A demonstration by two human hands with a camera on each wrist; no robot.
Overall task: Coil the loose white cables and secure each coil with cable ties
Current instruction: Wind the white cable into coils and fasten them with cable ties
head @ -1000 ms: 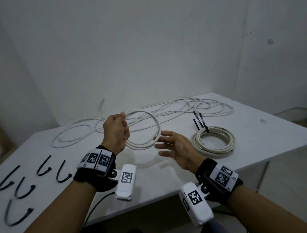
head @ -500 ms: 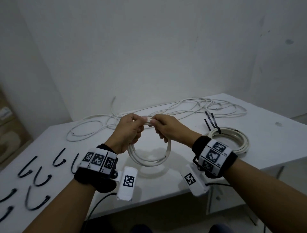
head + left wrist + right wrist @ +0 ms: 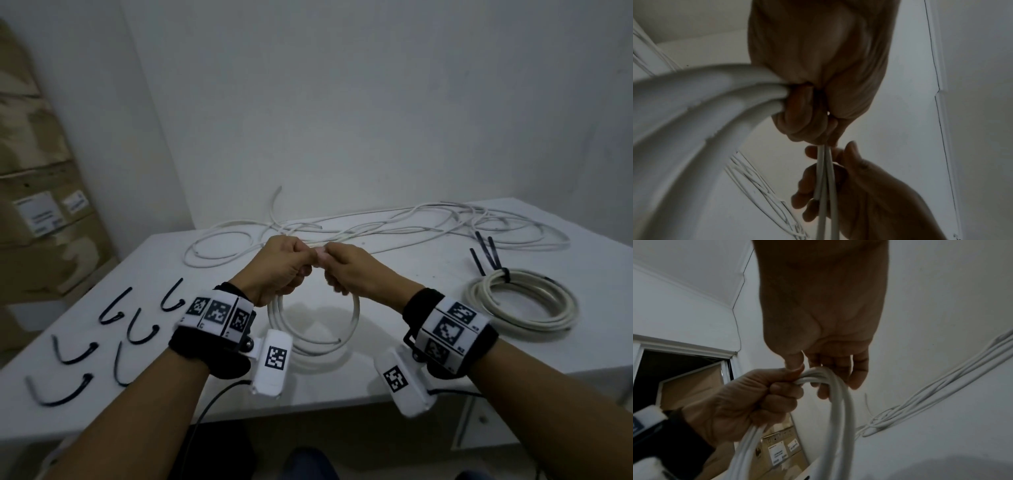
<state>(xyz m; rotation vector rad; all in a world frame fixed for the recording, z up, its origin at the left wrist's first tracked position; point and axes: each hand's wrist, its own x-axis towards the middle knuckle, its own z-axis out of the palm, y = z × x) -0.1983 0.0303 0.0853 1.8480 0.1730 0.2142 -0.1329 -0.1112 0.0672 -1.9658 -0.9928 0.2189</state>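
A small coil of white cable [image 3: 352,317] hangs above the table, held at its top by both hands. My left hand [image 3: 282,270] grips the coil's strands in a fist; the left wrist view shows the strands [image 3: 715,100] bunched in its curled fingers. My right hand [image 3: 346,269] pinches the same bundle right beside it, thumb over the cable [image 3: 830,386] in the right wrist view. Loose white cable [image 3: 394,226] sprawls across the far side of the table. A finished coil [image 3: 524,305] bound with a black tie [image 3: 503,274] lies at the right.
Several black cable ties [image 3: 137,329] lie on the white table [image 3: 428,274] at the left. Two more black ties [image 3: 486,253] lie by the finished coil. Cardboard boxes [image 3: 44,212] stand at the left against the wall. The table's near edge runs below my wrists.
My right hand came in from open beside the coil and took hold of its top next to my left hand. The coil dropped from raised to hanging below both hands.
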